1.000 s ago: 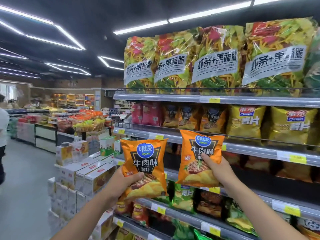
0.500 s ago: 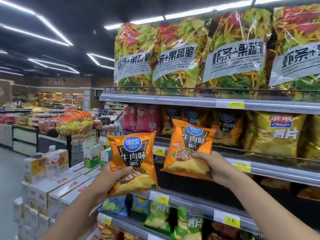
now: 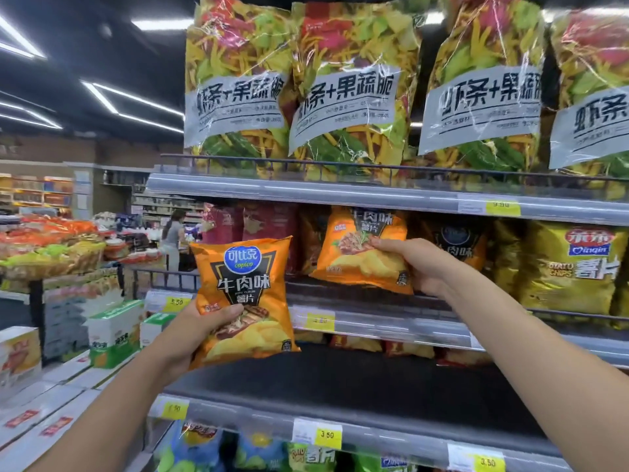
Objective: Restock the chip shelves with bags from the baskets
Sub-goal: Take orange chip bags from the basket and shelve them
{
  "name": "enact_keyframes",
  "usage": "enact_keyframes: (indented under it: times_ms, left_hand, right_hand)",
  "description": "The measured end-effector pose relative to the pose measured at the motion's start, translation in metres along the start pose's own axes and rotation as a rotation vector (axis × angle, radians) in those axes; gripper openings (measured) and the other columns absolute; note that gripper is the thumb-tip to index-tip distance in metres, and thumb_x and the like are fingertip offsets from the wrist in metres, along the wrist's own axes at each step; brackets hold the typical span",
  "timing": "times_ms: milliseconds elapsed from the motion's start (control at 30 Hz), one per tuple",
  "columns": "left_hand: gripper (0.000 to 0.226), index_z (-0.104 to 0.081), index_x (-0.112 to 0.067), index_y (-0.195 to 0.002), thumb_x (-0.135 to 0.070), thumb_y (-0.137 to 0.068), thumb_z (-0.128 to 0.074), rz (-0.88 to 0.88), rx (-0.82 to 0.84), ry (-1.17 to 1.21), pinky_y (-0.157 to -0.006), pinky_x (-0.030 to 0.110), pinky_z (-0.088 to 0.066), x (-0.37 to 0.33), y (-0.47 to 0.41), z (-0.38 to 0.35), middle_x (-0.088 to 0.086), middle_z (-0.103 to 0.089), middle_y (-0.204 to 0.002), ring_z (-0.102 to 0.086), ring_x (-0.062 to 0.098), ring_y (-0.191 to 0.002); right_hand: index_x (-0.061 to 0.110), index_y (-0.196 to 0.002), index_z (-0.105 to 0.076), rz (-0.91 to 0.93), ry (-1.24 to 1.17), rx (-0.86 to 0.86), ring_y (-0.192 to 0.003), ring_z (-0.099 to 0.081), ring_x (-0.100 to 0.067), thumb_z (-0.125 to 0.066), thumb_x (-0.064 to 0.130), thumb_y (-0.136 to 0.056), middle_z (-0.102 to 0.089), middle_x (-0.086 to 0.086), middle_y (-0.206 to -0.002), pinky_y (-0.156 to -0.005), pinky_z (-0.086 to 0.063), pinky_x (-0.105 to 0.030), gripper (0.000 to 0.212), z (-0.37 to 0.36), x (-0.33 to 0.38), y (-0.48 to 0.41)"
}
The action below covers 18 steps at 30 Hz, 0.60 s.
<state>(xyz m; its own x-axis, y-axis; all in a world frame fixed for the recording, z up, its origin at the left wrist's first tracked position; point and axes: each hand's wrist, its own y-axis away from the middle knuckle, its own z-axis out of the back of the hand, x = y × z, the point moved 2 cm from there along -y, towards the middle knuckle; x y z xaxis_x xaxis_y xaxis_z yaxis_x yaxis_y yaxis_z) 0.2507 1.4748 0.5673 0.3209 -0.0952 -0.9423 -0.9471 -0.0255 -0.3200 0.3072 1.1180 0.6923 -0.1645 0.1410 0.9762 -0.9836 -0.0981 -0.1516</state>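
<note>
Shelving unit (image 3: 340,194): grey metal, four levels in view, with a front rail on each. Top level holds large clear bags (image 3: 343,97) of red, green and yellow crisps with white label bands, standing upright side by side behind a wire guard. Second level holds yellow chip bags (image 3: 571,267) upright at the right, dark brown-orange bags (image 3: 456,243) at the centre and red bags (image 3: 258,223) at the left. Third level is a dark shelf board (image 3: 340,386) with a few bags far back. On the bottom level only the tops of blue and green bags (image 3: 258,451) show. White cartons (image 3: 115,332) are stacked on a low display left of the unit. The right orange bag (image 3: 360,250) is tilted and is held inside the second level, its top behind the rail above, in front of the dark bags. The left orange bag (image 3: 243,277) is upright and held in the air in front of the unit's left end, touching no shelf. The right hand (image 3: 418,264) grips its bag's right edge, fingers curled over the front. The left hand (image 3: 190,335) pinches its bag's lower left corner, thumb across the front. Yellow price tags (image 3: 503,208) sit along the rails.
</note>
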Motion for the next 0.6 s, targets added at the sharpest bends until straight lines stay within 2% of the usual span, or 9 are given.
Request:
enact_keyframes:
  times_ms: [133,200,267,333,400,433,500,533,600]
  left_hand:
    - [0.116,-0.066,-0.014,-0.127,-0.05,-0.024,-0.106,0.016,0.045,0.011,-0.074,0.044,-0.065,0.004,-0.015,0.017,0.019,-0.078,-0.111,-0.077,0.04,-0.094]
    - [0.114,-0.066,-0.014,-0.128,-0.05,-0.026,-0.106,0.014,0.07,0.011,-0.076,0.045,-0.065,0.006,-0.02,0.024,0.02,-0.077,-0.112,-0.077,0.041,-0.096]
    - [0.113,-0.066,-0.014,-0.126,-0.05,-0.027,-0.106,0.01,0.085,0.001,-0.075,0.045,-0.065,0.007,-0.024,0.031,0.02,-0.077,-0.112,-0.076,0.042,-0.096]
    - [0.111,-0.066,-0.015,-0.126,-0.049,-0.028,-0.106,0.006,0.093,0.001,-0.076,0.045,-0.065,0.008,-0.027,0.036,0.019,-0.077,-0.112,-0.076,0.042,-0.096]
    - [0.106,-0.064,-0.015,-0.126,-0.047,-0.033,-0.105,0.003,0.1,-0.011,-0.077,0.046,-0.065,0.009,-0.029,0.04,0.019,-0.077,-0.112,-0.076,0.042,-0.097]
    - [0.1,-0.064,-0.015,-0.127,-0.043,-0.041,-0.105,0.002,0.111,-0.018,-0.077,0.046,-0.065,0.01,-0.03,0.041,0.019,-0.078,-0.111,-0.076,0.042,-0.096]
    - [0.085,-0.063,-0.014,-0.128,-0.033,-0.055,-0.101,0.011,0.123,-0.014,-0.076,0.046,-0.065,0.011,-0.032,0.044,0.019,-0.078,-0.11,-0.077,0.042,-0.094]
    - [0.084,-0.063,-0.014,-0.127,-0.032,-0.054,-0.102,0.017,0.124,-0.01,-0.075,0.046,-0.065,0.012,-0.033,0.045,0.019,-0.078,-0.11,-0.077,0.042,-0.093]
    - [0.1,-0.065,-0.014,-0.126,-0.042,-0.039,-0.106,0.016,0.122,-0.013,-0.074,0.046,-0.066,0.013,-0.035,0.048,0.019,-0.078,-0.111,-0.076,0.042,-0.095]
  right_hand:
    - [0.011,-0.116,-0.072,-0.048,0.09,-0.044,-0.104,-0.073,-0.031,-0.1,0.043,-0.05,-0.078,-0.009,-0.107,-0.102,-0.054,-0.051,0.078,-0.017,0.001,-0.028]
    - [0.015,-0.117,-0.071,-0.068,0.17,-0.068,-0.111,-0.069,-0.029,-0.103,0.053,-0.029,-0.076,-0.006,-0.114,-0.107,-0.048,-0.05,0.101,-0.025,-0.004,-0.05]
    - [0.018,-0.12,-0.07,-0.077,0.223,-0.063,-0.117,-0.064,-0.027,-0.101,0.06,-0.016,-0.072,-0.004,-0.123,-0.112,-0.044,-0.048,0.116,-0.033,-0.011,-0.075]
    - [0.017,-0.125,-0.068,-0.091,0.296,-0.036,-0.122,-0.061,-0.027,-0.101,0.061,-0.022,-0.068,-0.003,-0.131,-0.113,-0.043,-0.046,0.118,-0.047,-0.014,-0.089]
    - [0.014,-0.134,-0.06,-0.133,0.339,-0.006,-0.125,-0.058,-0.028,-0.099,0.059,-0.041,-0.064,-0.003,-0.134,-0.109,-0.045,-0.042,0.11,-0.061,-0.014,-0.095]
    - [0.013,-0.138,-0.054,-0.15,0.36,0.0,-0.125,-0.057,-0.028,-0.097,0.059,-0.045,-0.062,-0.005,-0.135,-0.105,-0.046,-0.041,0.112,-0.066,-0.014,-0.098]
    - [0.014,-0.146,-0.046,-0.153,0.401,-0.007,-0.12,-0.06,-0.028,-0.098,0.063,-0.041,-0.06,-0.008,-0.137,-0.095,-0.05,-0.039,0.127,-0.072,-0.016,-0.109]
    - [0.015,-0.143,-0.047,-0.142,0.402,-0.013,-0.115,-0.061,-0.027,-0.098,0.061,-0.044,-0.061,-0.009,-0.134,-0.091,-0.051,-0.038,0.12,-0.074,-0.015,-0.115]
    - [0.014,-0.126,-0.056,-0.106,0.414,-0.039,-0.101,-0.063,-0.021,-0.093,0.051,-0.065,-0.065,-0.007,-0.119,-0.081,-0.054,-0.033,0.081,-0.078,-0.013,-0.124]
